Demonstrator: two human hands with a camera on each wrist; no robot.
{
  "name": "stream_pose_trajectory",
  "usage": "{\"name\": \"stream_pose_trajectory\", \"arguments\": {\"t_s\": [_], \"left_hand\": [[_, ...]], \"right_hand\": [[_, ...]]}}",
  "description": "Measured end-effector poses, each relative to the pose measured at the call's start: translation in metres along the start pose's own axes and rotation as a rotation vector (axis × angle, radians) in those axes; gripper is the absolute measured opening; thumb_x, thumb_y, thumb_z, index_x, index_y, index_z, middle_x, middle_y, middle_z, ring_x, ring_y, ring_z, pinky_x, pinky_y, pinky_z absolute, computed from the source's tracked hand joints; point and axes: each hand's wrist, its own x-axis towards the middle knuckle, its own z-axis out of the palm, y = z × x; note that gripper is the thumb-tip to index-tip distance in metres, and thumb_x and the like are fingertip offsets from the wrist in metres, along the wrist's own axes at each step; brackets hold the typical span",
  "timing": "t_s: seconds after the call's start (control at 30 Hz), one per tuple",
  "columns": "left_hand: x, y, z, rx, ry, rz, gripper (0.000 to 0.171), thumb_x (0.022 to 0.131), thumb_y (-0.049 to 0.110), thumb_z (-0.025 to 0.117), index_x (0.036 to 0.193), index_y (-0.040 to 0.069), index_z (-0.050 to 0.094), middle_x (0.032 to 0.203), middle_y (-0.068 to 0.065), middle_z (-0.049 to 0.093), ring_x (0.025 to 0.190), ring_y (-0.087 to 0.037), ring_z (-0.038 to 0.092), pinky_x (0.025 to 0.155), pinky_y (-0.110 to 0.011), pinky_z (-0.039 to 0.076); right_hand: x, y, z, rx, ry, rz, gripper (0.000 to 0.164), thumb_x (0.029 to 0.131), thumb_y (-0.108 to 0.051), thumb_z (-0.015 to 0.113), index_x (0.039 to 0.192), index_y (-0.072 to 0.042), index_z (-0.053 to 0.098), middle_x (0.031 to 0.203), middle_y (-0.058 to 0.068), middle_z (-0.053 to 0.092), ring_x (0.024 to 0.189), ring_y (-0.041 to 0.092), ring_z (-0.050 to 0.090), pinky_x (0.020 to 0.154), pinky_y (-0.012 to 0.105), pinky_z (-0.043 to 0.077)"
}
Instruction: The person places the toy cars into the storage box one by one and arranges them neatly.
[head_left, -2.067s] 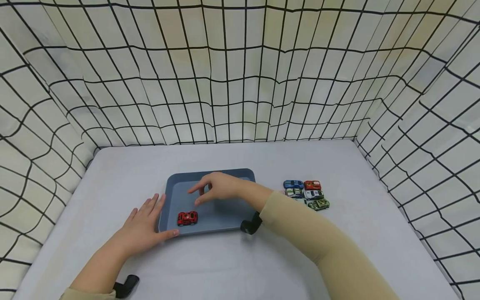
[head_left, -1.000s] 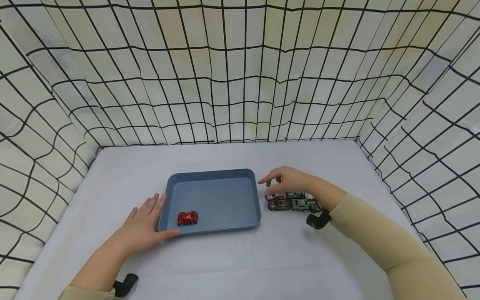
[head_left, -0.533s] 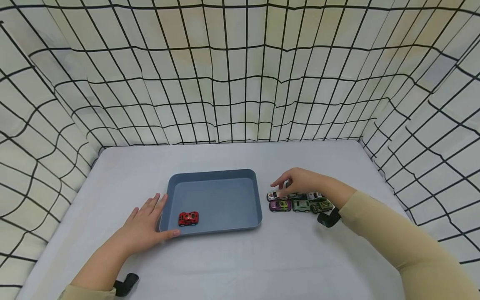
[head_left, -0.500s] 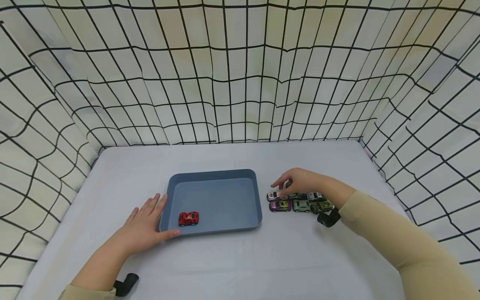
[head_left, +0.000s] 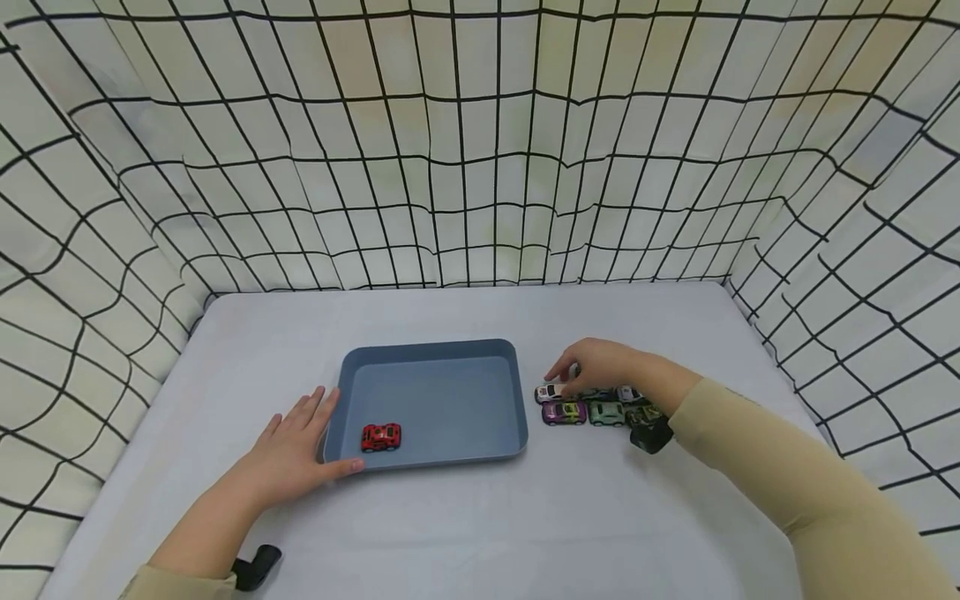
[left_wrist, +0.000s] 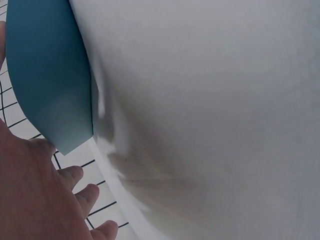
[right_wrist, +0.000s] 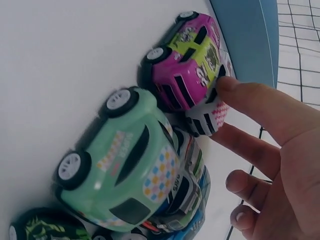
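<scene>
My left hand [head_left: 288, 454] lies at the left corner of the blue-grey tray [head_left: 450, 460], fingers straight, thumb along its front rim. Inside the tray's near left part sits a red toy car [head_left: 381, 437]. My right hand [head_left: 600, 365] is over the group of toy cars right of the tray. Its thumb and forefinger pinch a white toy car [head_left: 550, 393], partly hidden behind a purple and yellow toy car [right_wrist: 192, 62] in the right wrist view. A mint green toy car [right_wrist: 125, 160] stands beside them. The left wrist view shows the tray wall [left_wrist: 50, 75] by the left hand.
A camouflage toy car [head_left: 647, 414] and several others stand close together under the right wrist, partly covered. White cloth covers the table [head_left: 465, 533]. A black grid net [head_left: 480, 167] over white cloth encloses the back and sides.
My right hand has gone from above the tray to the cars on the right, then lowered onto the white toy car, thumb and forefinger closing round it. The left hand stays at the tray.
</scene>
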Motion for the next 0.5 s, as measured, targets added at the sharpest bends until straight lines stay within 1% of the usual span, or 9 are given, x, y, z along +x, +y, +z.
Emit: {"name": "stream_pose_trajectory", "arguments": {"t_s": [0.1, 0.2, 0.37, 0.5], "left_hand": [[-0.0003, -0.0004, 0.0003, -0.001, 0.004, 0.001, 0.123, 0.075, 0.081, 0.061, 0.157, 0.001, 0.018, 0.159, -0.030, 0.018, 0.144, -0.051, 0.018, 0.111, -0.072, 0.012], [-0.0009, -0.0003, 0.0001, -0.005, 0.006, -0.001, 0.123, 0.075, 0.081, 0.060, 0.157, 0.001, 0.018, 0.159, -0.030, 0.018, 0.144, -0.051, 0.018, 0.111, -0.072, 0.012], [-0.0019, 0.0001, -0.0011, -0.006, 0.004, -0.005, 0.124, 0.074, 0.081, 0.060, 0.157, 0.000, 0.018, 0.158, -0.031, 0.017, 0.144, -0.051, 0.018, 0.111, -0.072, 0.012], [-0.0013, 0.0001, -0.0006, -0.013, 0.003, -0.004, 0.124, 0.074, 0.082, 0.060, 0.157, 0.000, 0.017, 0.159, -0.031, 0.017, 0.144, -0.051, 0.017, 0.111, -0.072, 0.011]], "right_hand": [[0.0000, -0.0030, 0.0002, -0.029, 0.013, -0.017, 0.030, 0.090, -0.027, 0.073, 0.120, -0.024, 0.074, 0.096, -0.012, 0.067, 0.089, 0.009, 0.057, 0.084, 0.033, 0.051], [-0.0006, -0.0064, 0.0009, -0.053, 0.025, -0.016, 0.030, 0.091, -0.026, 0.072, 0.121, -0.024, 0.073, 0.097, -0.011, 0.067, 0.088, 0.009, 0.058, 0.083, 0.033, 0.052], [0.0011, -0.0091, 0.0031, -0.088, 0.020, -0.010, 0.034, 0.090, -0.023, 0.072, 0.125, -0.023, 0.072, 0.098, -0.011, 0.067, 0.086, 0.009, 0.057, 0.082, 0.033, 0.051], [0.0025, -0.0093, 0.0044, -0.118, 0.020, -0.011, 0.034, 0.090, -0.021, 0.071, 0.124, -0.022, 0.072, 0.097, -0.010, 0.066, 0.085, 0.010, 0.056, 0.081, 0.033, 0.050]]}}
